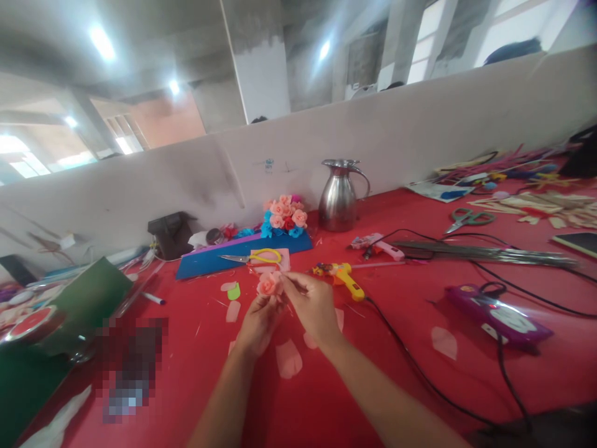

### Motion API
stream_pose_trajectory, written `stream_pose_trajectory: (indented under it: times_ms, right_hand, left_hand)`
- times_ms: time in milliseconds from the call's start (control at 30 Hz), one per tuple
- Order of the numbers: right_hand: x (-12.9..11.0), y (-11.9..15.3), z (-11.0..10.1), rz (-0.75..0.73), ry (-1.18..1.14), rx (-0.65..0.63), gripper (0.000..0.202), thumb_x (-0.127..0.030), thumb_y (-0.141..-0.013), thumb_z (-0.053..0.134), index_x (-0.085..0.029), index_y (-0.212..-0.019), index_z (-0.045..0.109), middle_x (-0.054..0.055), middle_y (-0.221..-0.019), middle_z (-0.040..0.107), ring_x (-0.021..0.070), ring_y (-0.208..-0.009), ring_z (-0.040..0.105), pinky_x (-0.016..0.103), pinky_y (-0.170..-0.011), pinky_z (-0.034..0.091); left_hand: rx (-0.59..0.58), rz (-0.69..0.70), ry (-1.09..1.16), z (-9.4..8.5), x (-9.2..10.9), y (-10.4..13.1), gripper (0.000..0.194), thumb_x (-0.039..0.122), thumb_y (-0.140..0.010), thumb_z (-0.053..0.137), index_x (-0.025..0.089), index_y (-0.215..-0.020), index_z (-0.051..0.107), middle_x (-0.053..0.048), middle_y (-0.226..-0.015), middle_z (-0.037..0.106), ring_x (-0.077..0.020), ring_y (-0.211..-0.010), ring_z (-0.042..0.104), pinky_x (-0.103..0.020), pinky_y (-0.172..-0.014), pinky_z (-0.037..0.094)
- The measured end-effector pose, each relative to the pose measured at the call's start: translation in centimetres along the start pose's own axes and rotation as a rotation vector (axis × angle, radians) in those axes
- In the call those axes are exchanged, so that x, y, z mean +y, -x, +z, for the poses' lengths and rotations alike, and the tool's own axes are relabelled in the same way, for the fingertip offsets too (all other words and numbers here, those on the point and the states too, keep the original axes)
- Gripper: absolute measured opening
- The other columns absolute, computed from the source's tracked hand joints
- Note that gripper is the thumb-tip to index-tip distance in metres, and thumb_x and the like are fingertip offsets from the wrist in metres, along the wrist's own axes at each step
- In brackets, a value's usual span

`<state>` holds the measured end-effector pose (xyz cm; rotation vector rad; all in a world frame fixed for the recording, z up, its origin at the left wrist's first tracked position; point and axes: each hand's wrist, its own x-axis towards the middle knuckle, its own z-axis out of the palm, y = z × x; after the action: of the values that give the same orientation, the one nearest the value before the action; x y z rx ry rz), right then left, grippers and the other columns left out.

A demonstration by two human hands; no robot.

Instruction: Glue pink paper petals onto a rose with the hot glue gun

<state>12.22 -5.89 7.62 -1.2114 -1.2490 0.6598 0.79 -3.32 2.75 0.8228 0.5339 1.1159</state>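
Pink flower (268,285) is held up just left of the yellow glue gun (346,280), left hand (259,320) pinching it from below, right hand (316,306) pinching its edge. I'd keep both grips light so nothing creases.

A red desk (289,410) runs up to a low whitish wall (186,168) that crosses the whole view, scuffed with grey and bearing a small blue mark (269,163). Over it shows a large room with a grey ceiling (153,31) and a pale pillar (261,81), its paint ragged near the top. To the left stands a peach-coloured wall (165,118). Bright lamps (102,42) glare overhead, and daylight whitens the windows (424,40) at both sides.
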Motion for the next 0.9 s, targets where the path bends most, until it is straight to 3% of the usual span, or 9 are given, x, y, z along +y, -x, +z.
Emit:
stream_pose_trajectory:
  times_ms: [700, 900]
  right_hand:
    - [0.27, 0.13, 0.24, -0.027, -0.027, -0.013, 0.025, -0.037, -0.083, 0.052, -0.019, -0.088, 0.069, 0.003, -0.075, 0.070, 0.0181, -0.067, 0.064, 0.026, -0.063, 0.050]
    - [0.28, 0.09, 0.29, -0.035, -0.035, -0.016, 0.026, -0.038, -0.084, 0.051, -0.019, -0.089, 0.069, 0.003, -0.071, 0.069, 0.0176, -0.064, 0.064, 0.027, -0.063, 0.050]
  left_hand:
    - [-0.007, 0.018, -0.008, 0.14, 0.18, -0.07, 0.028, 0.024, -0.072, 0.067, 0.020, -0.100, 0.067, -0.007, -0.097, 0.067, -0.0195, -0.101, 0.057, -0.034, -0.094, 0.038]
    - [0.013, 0.022, -0.020, -0.34, -0.14, -0.29, 0.028, 0.026, -0.072, 0.067, 0.020, -0.100, 0.067, -0.007, -0.098, 0.066, -0.0167, -0.091, 0.059, -0.032, -0.089, 0.040]
